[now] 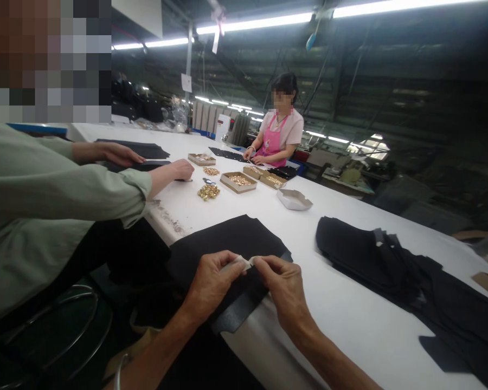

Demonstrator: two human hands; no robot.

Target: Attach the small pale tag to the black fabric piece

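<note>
Both my hands meet above a black fabric panel [231, 238] that lies over the near edge of the white table. Between thumb and fingers, my left hand [213, 279] pinches a small white strip [236, 264], which looks like tape or paper. The other end of this strip is in the closed fingertips of my right hand [282, 281]. A shinier dark band [244, 311] runs along the panel's near side. What the strip is made of cannot be made out.
Stacked black fabric pieces [370, 254] lie to the right. Cardboard trays [238, 189] of gold-coloured small parts, a loose gold pile [209, 192] and a white tray [294, 200] stand ahead. A co-worker's sleeve [65, 179] is close on the left; another person [278, 130] works across the table.
</note>
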